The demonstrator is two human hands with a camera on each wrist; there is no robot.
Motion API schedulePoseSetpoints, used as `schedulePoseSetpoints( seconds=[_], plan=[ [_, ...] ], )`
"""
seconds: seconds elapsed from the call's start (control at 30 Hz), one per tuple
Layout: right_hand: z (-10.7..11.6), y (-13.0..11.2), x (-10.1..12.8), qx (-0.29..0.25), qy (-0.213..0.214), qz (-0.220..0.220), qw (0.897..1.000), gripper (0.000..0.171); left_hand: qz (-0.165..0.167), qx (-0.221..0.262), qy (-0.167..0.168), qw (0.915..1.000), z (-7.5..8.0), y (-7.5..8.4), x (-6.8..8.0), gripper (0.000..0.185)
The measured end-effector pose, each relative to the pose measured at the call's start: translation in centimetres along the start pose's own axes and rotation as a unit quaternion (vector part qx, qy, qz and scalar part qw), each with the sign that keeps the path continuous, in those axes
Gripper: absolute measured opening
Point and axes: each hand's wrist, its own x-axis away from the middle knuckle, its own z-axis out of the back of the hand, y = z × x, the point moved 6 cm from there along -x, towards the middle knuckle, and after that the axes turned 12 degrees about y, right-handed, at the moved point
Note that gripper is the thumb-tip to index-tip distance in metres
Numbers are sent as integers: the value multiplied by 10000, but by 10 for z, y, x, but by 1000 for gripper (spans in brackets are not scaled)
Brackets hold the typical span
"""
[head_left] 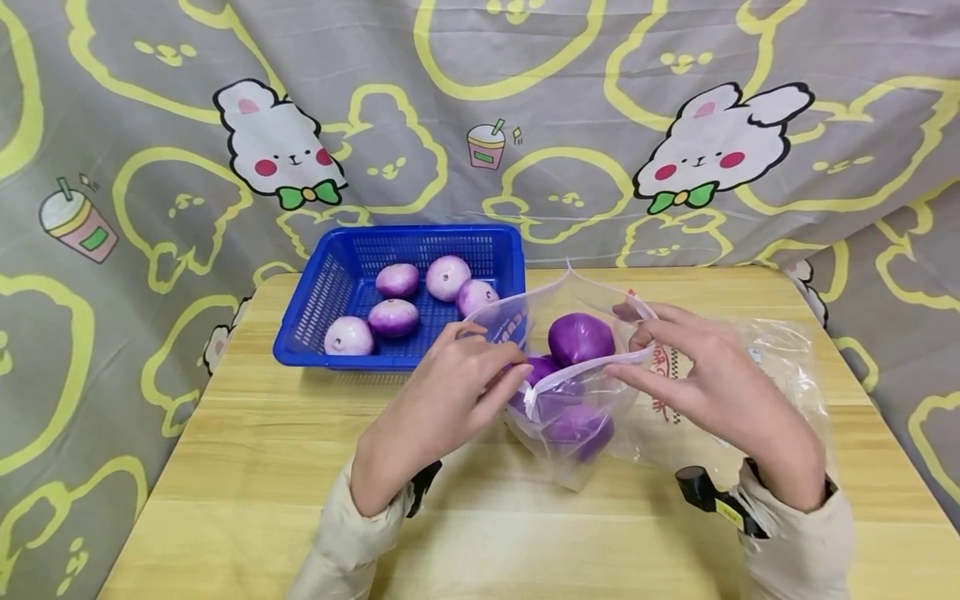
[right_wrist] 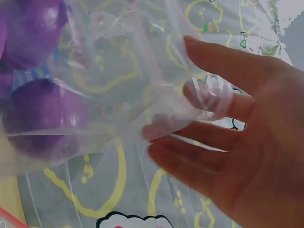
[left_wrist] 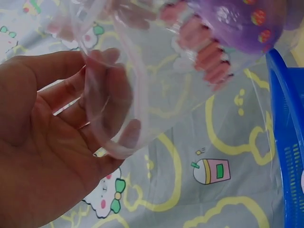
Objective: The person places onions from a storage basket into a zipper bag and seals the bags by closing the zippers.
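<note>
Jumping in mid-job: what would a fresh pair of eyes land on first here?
First, the clear zip bag at the table's middle, with purple onions showing through it; the left hand and right hand each pinch its open mouth. Behind it to the left sits a blue basket holding five paler onions. A grey cloth printed with bunnies fills the background.

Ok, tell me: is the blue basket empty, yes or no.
No: in the head view the blue basket holds five purple-and-white onions, while both hands hold the clear bag.
</note>
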Motion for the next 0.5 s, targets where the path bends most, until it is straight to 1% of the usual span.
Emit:
schedulePoseSetpoints(
  seconds=[0.1,0.2,0.27,0.37,0.5],
  plan=[
    [6,2,-3,297,621,43,9976,20,-20,-29,261,9997,5,0,0,14],
    [13,2,-5,440,1300,107,9905,21,-94,-59,566,9983,11,1,0,13],
    [16,2,-4,449,1515,154,9873,22,-167,-155,697,9973,13,3,0,13],
    [18,1,-3,421,1555,224,9867,22,-242,-322,731,9965,12,2,-1,13],
    [18,3,-2,475,1297,264,9901,22,-195,-387,545,9976,9,-2,-1,13]
  ],
)
